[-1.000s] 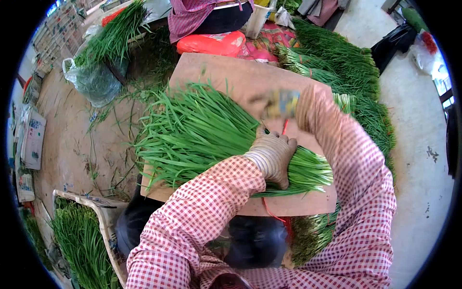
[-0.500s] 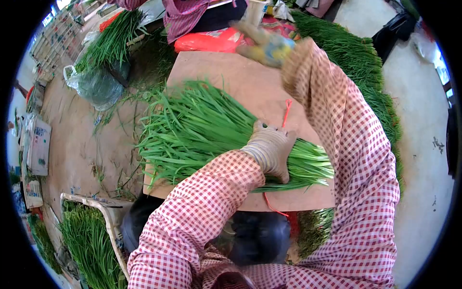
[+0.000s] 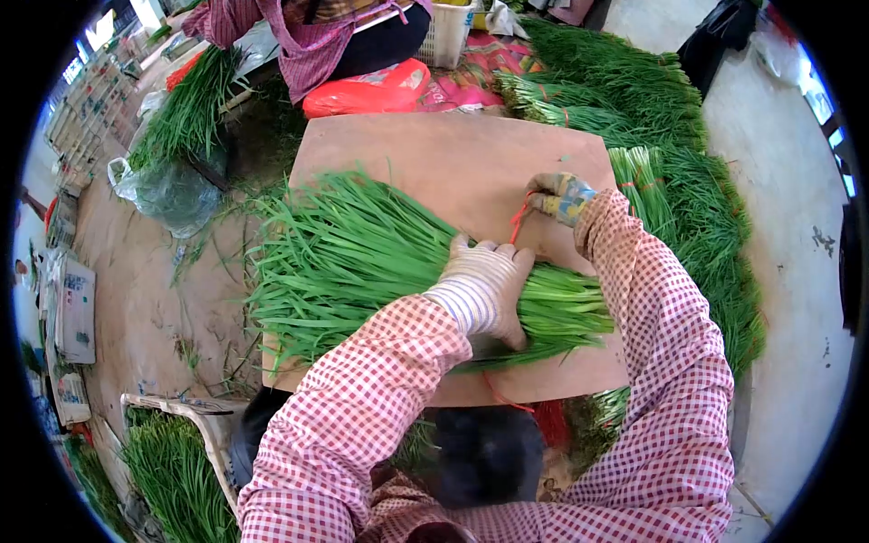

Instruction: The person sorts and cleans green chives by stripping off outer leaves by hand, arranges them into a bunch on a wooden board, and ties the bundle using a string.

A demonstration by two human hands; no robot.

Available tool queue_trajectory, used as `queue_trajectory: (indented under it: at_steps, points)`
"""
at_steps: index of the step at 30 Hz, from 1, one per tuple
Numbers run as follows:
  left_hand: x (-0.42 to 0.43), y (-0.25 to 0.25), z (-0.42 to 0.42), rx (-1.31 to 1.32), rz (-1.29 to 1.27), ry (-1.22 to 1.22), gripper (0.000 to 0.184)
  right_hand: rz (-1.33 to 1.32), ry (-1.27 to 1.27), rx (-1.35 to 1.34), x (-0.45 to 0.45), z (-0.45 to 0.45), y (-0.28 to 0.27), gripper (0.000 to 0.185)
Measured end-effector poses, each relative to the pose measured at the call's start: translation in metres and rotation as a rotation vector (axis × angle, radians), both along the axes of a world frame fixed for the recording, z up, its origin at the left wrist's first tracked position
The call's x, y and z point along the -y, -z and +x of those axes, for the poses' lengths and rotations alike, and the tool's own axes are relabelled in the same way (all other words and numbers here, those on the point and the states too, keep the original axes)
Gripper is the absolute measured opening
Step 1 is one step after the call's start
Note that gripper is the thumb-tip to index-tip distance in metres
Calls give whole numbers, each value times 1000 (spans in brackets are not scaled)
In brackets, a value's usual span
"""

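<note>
A large bunch of long green leafy stalks (image 3: pixel 353 253) lies across a brown board (image 3: pixel 434 149), its pale stem ends to the right. My left hand (image 3: pixel 484 285), in a striped glove, is wrapped over the bunch near the stems and presses on it. Beyond the bunch, my right hand (image 3: pixel 557 197), in a patterned glove, pinches the upper end of a red tie (image 3: pixel 520 222). The tie's other end (image 3: pixel 502 394) comes out at the near side of the bunch. Its middle is hidden beneath the stalks.
Tied green bunches (image 3: pixel 634 90) are heaped at the right. A co-worker in a checked sleeve (image 3: pixel 312 54) is beyond the board, near a red bag (image 3: pixel 367 89). Crated greens (image 3: pixel 176 462) stand at lower left, a plastic bag (image 3: pixel 172 199) at upper left.
My right hand has come back from beyond the board's far edge and now grips the red tie. My left hand has stayed on the bunch. The view has shifted slightly.
</note>
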State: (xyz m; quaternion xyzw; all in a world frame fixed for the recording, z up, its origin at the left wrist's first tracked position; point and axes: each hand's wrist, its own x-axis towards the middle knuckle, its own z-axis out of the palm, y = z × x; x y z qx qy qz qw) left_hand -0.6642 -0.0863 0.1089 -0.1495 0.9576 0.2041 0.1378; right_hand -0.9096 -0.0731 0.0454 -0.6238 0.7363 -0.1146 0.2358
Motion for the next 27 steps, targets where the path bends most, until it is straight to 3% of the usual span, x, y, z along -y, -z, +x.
queue_trajectory:
  at_steps: [2,5,9,11,15,16,19,22,24,26,27]
  points:
    - [0,-1,1,2,-7,2,93,76,142,135,-14,2,-10,27]
    - [-2,-3,-2,42,-61,0,95,92,237,-352,-36,0,-19,18]
    - [-3,-3,-3,42,-57,-28,96,55,300,-243,-42,15,-69,20]
    - [-4,-4,-3,45,-51,-38,96,57,204,-127,-48,36,-104,20]
    - [-5,-6,-6,70,-37,-69,100,-53,-93,-428,-76,96,-118,18]
    - [-5,-8,-7,90,-34,-80,102,28,-71,-407,-85,120,-128,21]
    - [-7,-11,-6,100,-47,-43,97,-75,-156,-282,-98,139,-121,27]
    - [-3,-6,-3,58,-27,-53,91,21,-73,-228,-111,150,-115,28]
    - [-4,-3,-5,67,-41,-62,97,-412,0,-178,-143,158,-120,33]
    - [-3,3,-5,57,-10,-51,99,-344,1,-133,-175,157,-92,40]
    - [-1,5,-6,34,11,-50,101,-190,-128,-82,-188,159,-71,41]
